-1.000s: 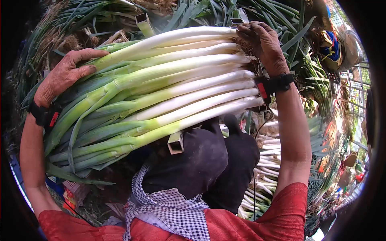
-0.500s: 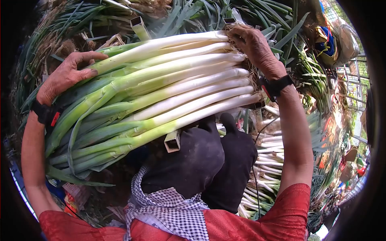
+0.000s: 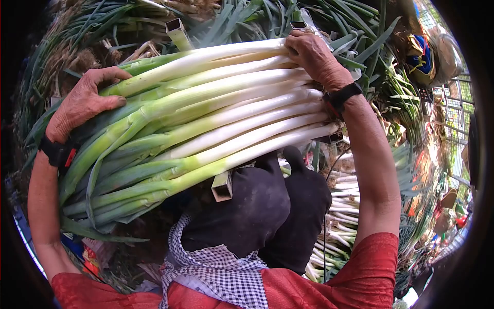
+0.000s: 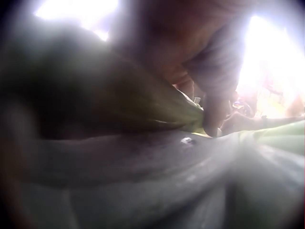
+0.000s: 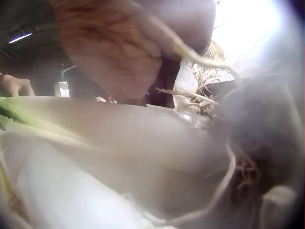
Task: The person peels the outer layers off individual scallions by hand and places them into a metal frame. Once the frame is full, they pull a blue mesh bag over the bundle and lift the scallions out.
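Note:
A wide layer of long leeks [image 3: 206, 108] lies across the head view, green leaves at the left, white shafts and roots at the right. At the upper left edge, the left hand [image 3: 87, 100] curls thumb and fingers round the outermost green stalks. The right hand [image 3: 318, 57] grips the root end of the top leek, its fingertips bent over the end. Blurred leaves [image 4: 190, 171] and the left hand [image 4: 190, 43] fill the left wrist view. In the right wrist view the right hand [image 5: 114, 47] is over white shafts [image 5: 124, 138], with roots beside it.
Square metal tube ends [image 3: 222, 186] stick out below and above the leeks. More leeks [image 3: 342, 216] lie at the lower right, and leafy piles [image 3: 242, 20] are behind. Dark-clothed knees [image 3: 257, 211] are under the bundle. A bag [image 3: 447, 59] stands at the upper right.
The right hand has moved left and slightly down along the root ends, and its fingers have closed on the top leek's end. The top leek's root end has shifted left. The left hand has barely moved.

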{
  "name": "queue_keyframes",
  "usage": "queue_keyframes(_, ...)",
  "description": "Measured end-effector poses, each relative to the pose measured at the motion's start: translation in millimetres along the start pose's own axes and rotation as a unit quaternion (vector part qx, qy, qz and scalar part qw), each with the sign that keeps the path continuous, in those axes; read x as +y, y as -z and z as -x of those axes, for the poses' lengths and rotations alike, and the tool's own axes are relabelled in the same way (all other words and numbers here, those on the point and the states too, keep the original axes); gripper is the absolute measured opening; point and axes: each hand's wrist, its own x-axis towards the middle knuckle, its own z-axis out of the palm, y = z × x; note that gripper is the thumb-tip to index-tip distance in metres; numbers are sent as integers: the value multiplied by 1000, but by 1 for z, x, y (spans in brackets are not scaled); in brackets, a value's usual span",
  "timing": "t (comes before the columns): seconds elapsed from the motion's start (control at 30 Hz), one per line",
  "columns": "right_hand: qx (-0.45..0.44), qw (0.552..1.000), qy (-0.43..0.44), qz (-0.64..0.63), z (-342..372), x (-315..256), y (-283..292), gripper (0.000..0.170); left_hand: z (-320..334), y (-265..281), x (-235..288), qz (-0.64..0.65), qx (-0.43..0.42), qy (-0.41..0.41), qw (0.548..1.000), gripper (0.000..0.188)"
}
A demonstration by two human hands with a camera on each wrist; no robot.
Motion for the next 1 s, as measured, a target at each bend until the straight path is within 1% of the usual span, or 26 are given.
queue_keyframes(0.13, 26, 1000, -1, 11, -2, 0, -4, 9, 5, -1, -3, -30, 0, -2, 1000, 40)
queue_keyframes(0.17, 27, 1000, -2, 11, 0, 1, -4, 9, 7, -2, -4, -83, 31, -31, 996, 40)
queue_keyframes(0.2, 38, 999, -20, -25, 2, 3, -4, 11, 9, -3, -6, -136, 62, -60, 987, 40)
queue_keyframes(0.23, 48, 996, -38, -62, 4, 6, -4, 14, 10, -5, -12, -136, 61, -60, 987, 40)
queue_keyframes(0.27, 48, 996, -38, -62, 6, 8, -5, 14, 11, -7, -22, -179, 92, -83, 976, 40)
queue_keyframes(0.3, 90, 992, -36, -82, 9, 11, -5, 13, 12, -9, -27, -220, 123, -105, 962, 39)
queue_keyframes(0.33, 132, 986, -35, -101, 10, 13, -4, 12, 13, -5, -21, -220, 124, -105, 962, 39)
queue_keyframes(0.37, 132, 986, -35, -100, 10, 9, 3, 12, 13, 0, -9, -184, 86, -55, 978, 39)
queue_keyframes(0.4, 75, 945, -167, -270, 12, 6, 12, 11, 12, 3, -2, -147, 46, -6, 988, 39)
queue_keyframes(0.43, 15, 856, -290, -427, 13, 3, 19, 11, 12, 4, -4, -147, 45, -8, 988, 39)
queue_keyframes(0.47, 35, 803, -288, -520, 17, 8, 19, 12, 13, 5, -8, -137, 47, -13, 989, 38)
queue_keyframes(0.5, 37, 804, -288, -520, 21, 12, 20, 12, 13, 6, -11, -127, 48, -18, 991, 37)
queue_keyframes(0.53, 106, 705, -297, -635, 26, 16, 20, 12, 13, 7, -11, -128, 49, -19, 990, 37)
queue_keyframes(0.57, 170, 587, -299, -733, 32, 22, 19, 12, 13, 7, -13, -131, 46, -22, 990, 38)
queue_keyframes(0.6, 215, 572, -302, -732, 38, 39, 20, 12, 14, 8, -14, -133, 43, -24, 990, 38)
queue_keyframes(0.63, 252, 563, -331, -714, 45, 52, 23, 15, 14, 8, -12, -131, 44, -22, 990, 38)
queue_keyframes(0.67, 210, 648, -363, -636, 53, 59, 29, 18, 13, 8, -6, -107, 15, -1, 994, 38)
queue_keyframes(0.7, 168, 721, -391, -547, 63, 64, 34, 21, 11, 9, -1, -84, -15, 17, 996, 39)
queue_keyframes(0.73, 52, 894, -394, -205, 70, 63, 34, 27, 11, 7, -4, -85, -15, 14, 996, 39)
queue_keyframes(0.77, -73, 924, -336, 169, 76, 62, 32, 33, 11, 4, -10, -97, 1, -2, 995, 39)
queue_keyframes(0.8, 3, 945, -289, 152, 78, 61, 28, 33, 10, 2, -14, -108, 17, -17, 994, 39)
queue_keyframes(0.83, 4, 945, -289, 153, 70, 47, 31, 33, 9, 3, -11, -107, 18, -16, 994, 39)
queue_keyframes(0.87, 54, 971, -227, 60, 56, 28, 36, 29, 8, 5, -7, -74, 2, -11, 997, 38)
queue_keyframes(0.9, 102, 980, -164, -34, 45, 12, 37, 25, 6, 5, -4, -41, -15, -6, 999, 37)
queue_keyframes(0.97, 66, 989, -81, -100, 25, -13, 27, 20, 1, 4, -13, -51, -22, -11, 998, 37)
queue_keyframes(1.0, 60, 993, -67, -73, 18, -20, 19, 20, 1, 5, -16, -60, -26, -14, 998, 36)
